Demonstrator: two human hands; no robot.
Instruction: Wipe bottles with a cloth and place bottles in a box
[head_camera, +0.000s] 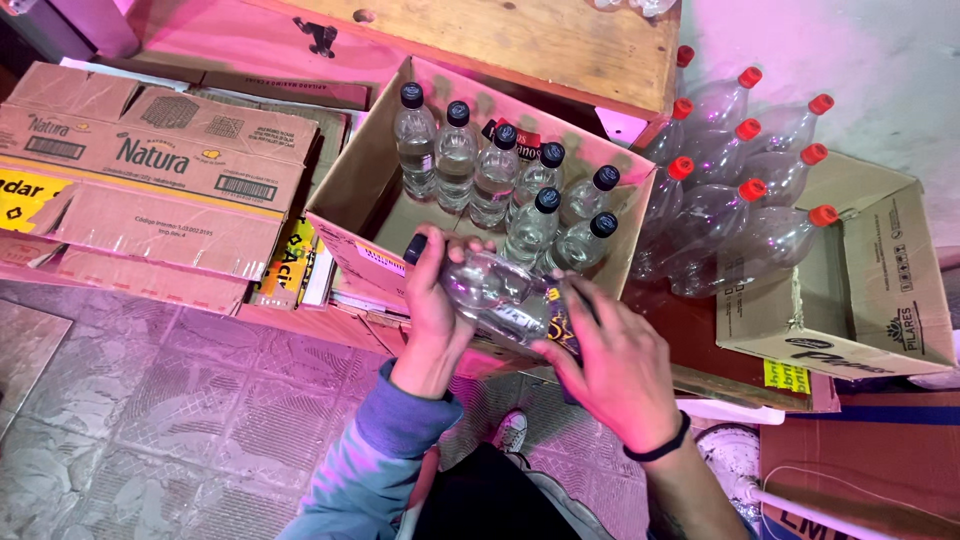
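Observation:
My left hand (435, 305) and my right hand (612, 365) together hold a clear glass bottle (497, 290) with a black cap, lying on its side over the front edge of an open cardboard box (352, 185). The left hand grips the neck end. The right hand covers the dark label end. Inside the box stand several clear bottles with black caps (493, 175), packed toward the back and right.
Flattened cardboard boxes (150, 170) are stacked at the left. Several clear plastic bottles with red caps (735, 195) lie in a bundle at the right, beside another open carton (880, 290). A wooden board (530, 40) sits behind. Patterned floor tiles (170, 420) spread below.

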